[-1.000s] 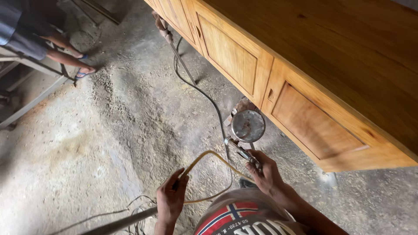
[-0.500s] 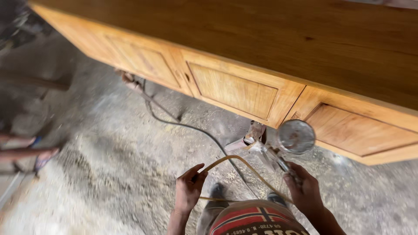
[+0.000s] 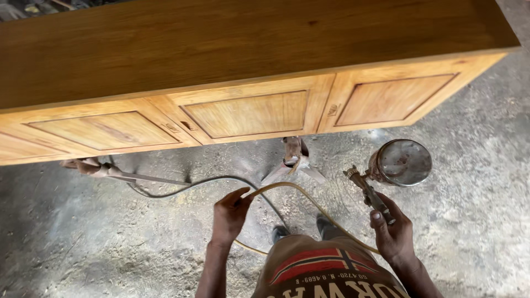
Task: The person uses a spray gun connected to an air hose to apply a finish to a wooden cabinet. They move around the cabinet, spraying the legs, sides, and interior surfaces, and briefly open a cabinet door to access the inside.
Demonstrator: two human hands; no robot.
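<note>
Both hands work just below the wooden cabinet [image 3: 248, 66]: the left hand [image 3: 230, 212] pinches a yellowish hose [image 3: 301, 190], the right hand [image 3: 393, 232] grips a spray gun [image 3: 386, 168].

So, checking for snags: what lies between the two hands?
In the head view, a yellowish hose arcs from the left hand toward the right hand, over bare concrete floor.

You have one long wooden cabinet [image 3: 243, 49] across the far side, showing four panelled doors [image 3: 248, 113]. One spray gun [image 3: 372, 193] carries one round metal cup [image 3: 402, 161] at the right. One yellowish hose [image 3: 298, 190] and one dark hose [image 3: 187, 182] cross the floor.
</note>
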